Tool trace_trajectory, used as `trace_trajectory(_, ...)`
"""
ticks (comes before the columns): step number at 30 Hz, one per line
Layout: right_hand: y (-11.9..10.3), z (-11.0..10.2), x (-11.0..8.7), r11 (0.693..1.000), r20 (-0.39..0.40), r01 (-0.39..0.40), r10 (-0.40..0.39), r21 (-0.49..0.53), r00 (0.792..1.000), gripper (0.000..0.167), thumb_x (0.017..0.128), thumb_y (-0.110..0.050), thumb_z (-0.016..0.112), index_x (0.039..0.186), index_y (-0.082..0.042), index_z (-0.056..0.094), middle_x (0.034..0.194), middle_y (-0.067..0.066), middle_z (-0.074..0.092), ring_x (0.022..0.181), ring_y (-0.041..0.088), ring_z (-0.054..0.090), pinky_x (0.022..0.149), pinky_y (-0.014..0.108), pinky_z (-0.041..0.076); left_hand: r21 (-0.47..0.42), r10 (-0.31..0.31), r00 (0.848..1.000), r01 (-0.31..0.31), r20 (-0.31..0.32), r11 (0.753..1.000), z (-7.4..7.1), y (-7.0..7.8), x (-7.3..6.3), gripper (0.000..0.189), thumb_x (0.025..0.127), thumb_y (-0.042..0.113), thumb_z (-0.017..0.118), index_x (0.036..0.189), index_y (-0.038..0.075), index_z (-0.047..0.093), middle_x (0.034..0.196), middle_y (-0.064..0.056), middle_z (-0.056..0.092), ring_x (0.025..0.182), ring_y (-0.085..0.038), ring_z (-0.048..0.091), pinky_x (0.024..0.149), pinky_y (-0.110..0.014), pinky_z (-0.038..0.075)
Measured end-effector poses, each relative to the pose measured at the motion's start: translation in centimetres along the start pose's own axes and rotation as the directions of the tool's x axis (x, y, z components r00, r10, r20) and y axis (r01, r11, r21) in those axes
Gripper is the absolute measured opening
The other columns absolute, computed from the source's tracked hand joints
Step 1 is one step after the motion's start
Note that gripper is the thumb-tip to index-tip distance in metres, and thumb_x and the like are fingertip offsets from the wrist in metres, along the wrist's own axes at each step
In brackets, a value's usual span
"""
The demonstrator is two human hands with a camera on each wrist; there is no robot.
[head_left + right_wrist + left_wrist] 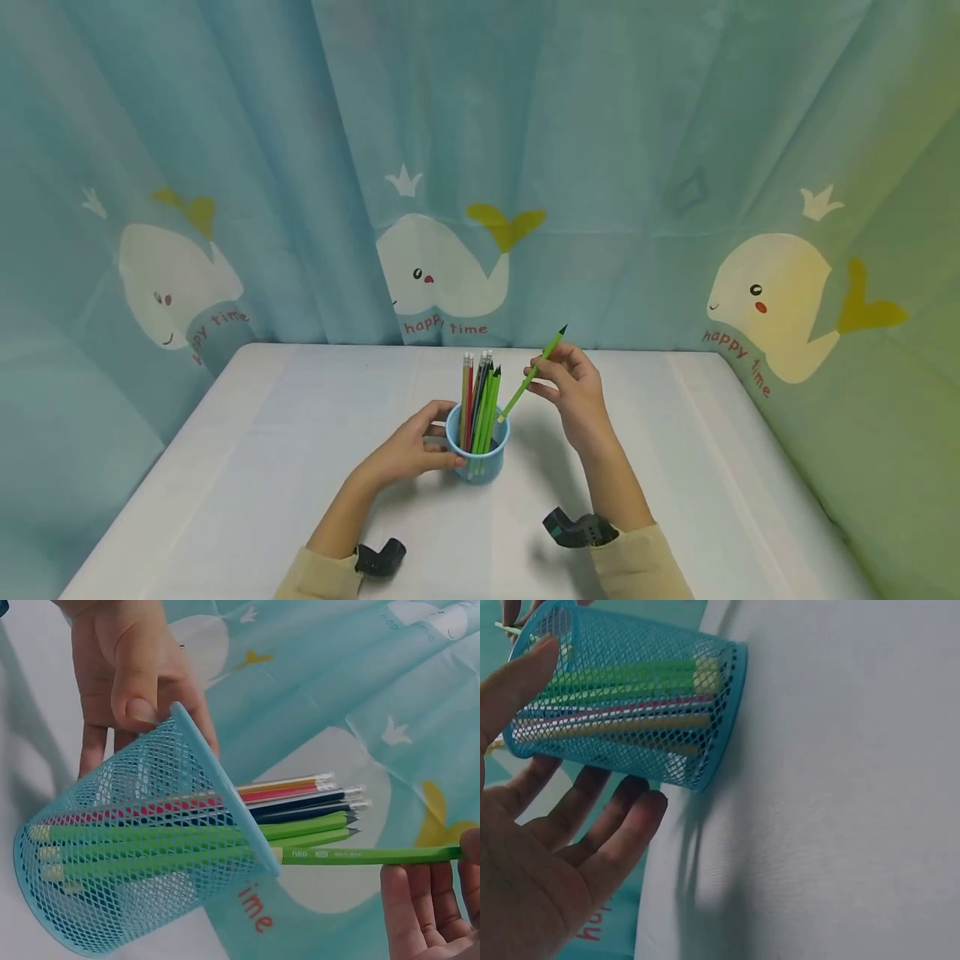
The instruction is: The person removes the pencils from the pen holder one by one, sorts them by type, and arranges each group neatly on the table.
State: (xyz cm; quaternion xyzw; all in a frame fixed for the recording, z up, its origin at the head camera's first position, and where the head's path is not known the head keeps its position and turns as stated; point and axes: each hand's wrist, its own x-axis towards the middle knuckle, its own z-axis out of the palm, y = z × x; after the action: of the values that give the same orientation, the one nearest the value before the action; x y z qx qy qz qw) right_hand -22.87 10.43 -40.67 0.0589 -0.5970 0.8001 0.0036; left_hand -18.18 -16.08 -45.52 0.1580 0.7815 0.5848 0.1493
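A light blue mesh pencil cup (489,472) stands upright on the white table, with several pencils in it. My left hand (408,446) holds the cup from its left side, thumb at the near rim and fingers round the far side. Between thumb and fingers, my right hand (577,400) pinches a green pencil (337,856). It slants with its dark tip up and its pale end at the cup's right rim. Inside the cup, the other green pencils (150,840) have tips up, while a red pencil (469,400) and dark blue pencils (300,802) have eraser ends up.
The white table (300,500) carries the cup near its middle. Behind it and at both sides hangs a blue-green curtain (615,167) printed with whales. Black wrist cameras sit on the left wrist (381,557) and the right wrist (573,528).
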Motion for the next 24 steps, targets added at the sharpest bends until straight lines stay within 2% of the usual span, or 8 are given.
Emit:
trace_trajectory(6, -0.7, -0.8, -0.3, 1.000, -0.041, 0.015, -0.014, 0.026, 0.999, 0.015, 0.097, -0.004, 0.058, 0.108, -0.009, 0.049, 0.099, 0.009, 0.063, 0.095, 0.023, 0.069, 0.083, 0.038, 0.061, -0.032, 0.001, 1.000, -0.002, -0.010, 0.999, 0.2, -0.3, -0.3, 0.074, 0.082, 0.013, 0.083, 0.143, 0.008, 0.043, 0.139, -0.016, 0.050, 0.124, -0.036, 0.056, 0.095, -0.034, 0.056)
trace_trajectory(10, -1.2, -1.8, -0.3, 0.999, -0.079, 0.030, -0.028, 0.028, 0.996, 0.019, 0.097, -0.005, 0.059, 0.113, -0.010, 0.050, 0.099, 0.009, 0.063, 0.094, 0.024, 0.069, 0.082, 0.037, 0.061, -0.028, 0.011, 1.000, -0.012, -0.008, 1.000, 0.2, -0.3, -0.2, 0.073, 0.082, 0.013, 0.082, 0.143, 0.009, 0.043, 0.138, -0.016, 0.050, 0.123, -0.035, 0.056, 0.094, -0.033, 0.056)
trace_trajectory(15, -1.3, -3.1, -0.1, 1.000, -0.092, 0.020, -0.020, 0.004, 0.996, 0.024, 0.096, -0.001, 0.056, 0.118, -0.011, 0.050, 0.096, 0.006, 0.064, 0.091, 0.022, 0.069, 0.082, 0.036, 0.061, -0.018, 0.012, 1.000, -0.012, -0.011, 1.000, 0.3, -0.1, -0.1, 0.073, 0.082, 0.014, 0.082, 0.144, 0.009, 0.043, 0.138, -0.015, 0.050, 0.123, -0.035, 0.056, 0.094, -0.034, 0.057)
trace_trajectory(21, -0.1, -4.1, 0.5, 0.992, -0.098, -0.013, 0.001, -0.122, 0.995, 0.030, 0.095, 0.001, 0.057, 0.122, -0.009, 0.050, 0.094, 0.006, 0.066, 0.088, 0.023, 0.070, 0.076, 0.034, 0.062, -0.013, 0.002, 1.000, -0.002, -0.027, 1.000, 0.4, 0.0, -0.3, 0.074, 0.082, 0.013, 0.083, 0.144, 0.009, 0.043, 0.138, -0.015, 0.051, 0.123, -0.035, 0.056, 0.094, -0.035, 0.056)
trace_trajectory(24, 0.9, -4.3, 0.8, 0.981, -0.100, -0.051, 0.033, -0.185, 0.994, 0.033, 0.095, -0.002, 0.059, 0.125, -0.007, 0.049, 0.098, 0.010, 0.066, 0.088, 0.024, 0.070, 0.075, 0.033, 0.061, -0.010, 0.001, 1.000, -0.002, -0.027, 1.000, 0.4, 0.0, -0.2, 0.073, 0.082, 0.013, 0.083, 0.144, 0.008, 0.043, 0.138, -0.016, 0.051, 0.122, -0.035, 0.056, 0.094, -0.035, 0.056)
